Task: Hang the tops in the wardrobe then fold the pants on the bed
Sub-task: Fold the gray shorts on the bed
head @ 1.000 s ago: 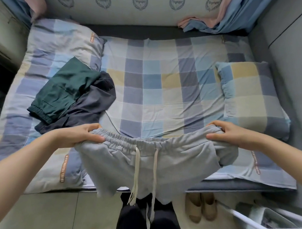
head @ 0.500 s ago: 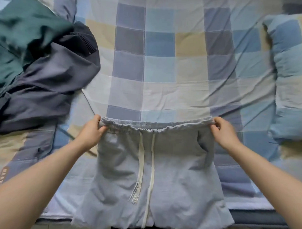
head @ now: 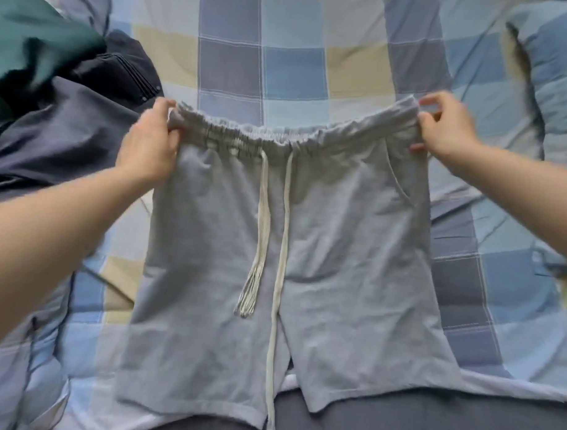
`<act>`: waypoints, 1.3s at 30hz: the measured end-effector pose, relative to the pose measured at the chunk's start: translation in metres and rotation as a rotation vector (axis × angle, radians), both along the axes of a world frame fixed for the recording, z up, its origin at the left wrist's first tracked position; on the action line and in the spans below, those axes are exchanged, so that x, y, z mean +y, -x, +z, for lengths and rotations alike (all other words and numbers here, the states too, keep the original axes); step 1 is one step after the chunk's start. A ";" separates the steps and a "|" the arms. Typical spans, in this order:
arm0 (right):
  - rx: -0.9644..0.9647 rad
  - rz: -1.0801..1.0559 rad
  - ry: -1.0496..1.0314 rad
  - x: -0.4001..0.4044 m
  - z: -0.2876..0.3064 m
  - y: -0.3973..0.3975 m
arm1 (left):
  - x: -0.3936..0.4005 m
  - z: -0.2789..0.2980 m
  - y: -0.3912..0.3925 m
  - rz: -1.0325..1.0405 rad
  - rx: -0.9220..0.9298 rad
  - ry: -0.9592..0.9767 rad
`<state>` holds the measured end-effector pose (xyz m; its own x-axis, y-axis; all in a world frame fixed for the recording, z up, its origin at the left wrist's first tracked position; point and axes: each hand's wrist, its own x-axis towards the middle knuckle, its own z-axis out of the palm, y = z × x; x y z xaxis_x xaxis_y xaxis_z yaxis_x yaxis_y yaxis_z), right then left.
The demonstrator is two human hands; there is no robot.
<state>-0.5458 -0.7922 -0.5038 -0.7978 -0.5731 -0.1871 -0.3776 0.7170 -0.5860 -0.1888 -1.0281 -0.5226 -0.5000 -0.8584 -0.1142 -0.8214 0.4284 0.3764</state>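
Note:
Light grey drawstring shorts [head: 339,249] lie spread flat on the checked bed sheet [head: 294,54], waistband away from me, legs reaching the bed's near edge. My left hand [head: 149,145] pinches the left end of the elastic waistband. At the right end of the waistband, my right hand [head: 446,127] holds the corner between thumb and fingers. Two white cords run down the front. At the far left lie dark navy pants [head: 60,133] with green pants [head: 31,42] partly on top of them.
A checked pillow [head: 557,79] sits at the right edge of the bed. The dark mattress side [head: 429,422] shows along the bottom, under the shorts' hems.
The shorts went from hanging in front of the bed to lying spread on the sheet. Both hands moved forward with the waistband, and the view closed in on the bed.

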 end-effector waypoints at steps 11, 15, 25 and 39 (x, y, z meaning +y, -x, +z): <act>-0.138 0.448 -0.339 0.030 -0.101 -0.141 | 0.190 -0.099 -0.014 -0.445 -0.417 -0.194; -0.152 0.763 -0.323 0.072 -0.109 -0.201 | 0.274 -0.098 -0.050 -0.513 -0.286 -0.147; -0.383 0.928 -0.491 0.072 -0.122 -0.251 | 0.310 -0.101 -0.063 -0.133 -0.244 -0.866; -0.695 0.464 -0.314 0.108 -0.131 -0.241 | 0.144 0.002 -0.042 -0.241 -0.007 -0.929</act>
<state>-0.3053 -0.6844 -0.6346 -0.1465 -0.6509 -0.7449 -0.3022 0.7464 -0.5929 -0.1463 -0.8842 -0.5209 -0.6480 -0.2978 -0.7010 -0.7538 0.1191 0.6462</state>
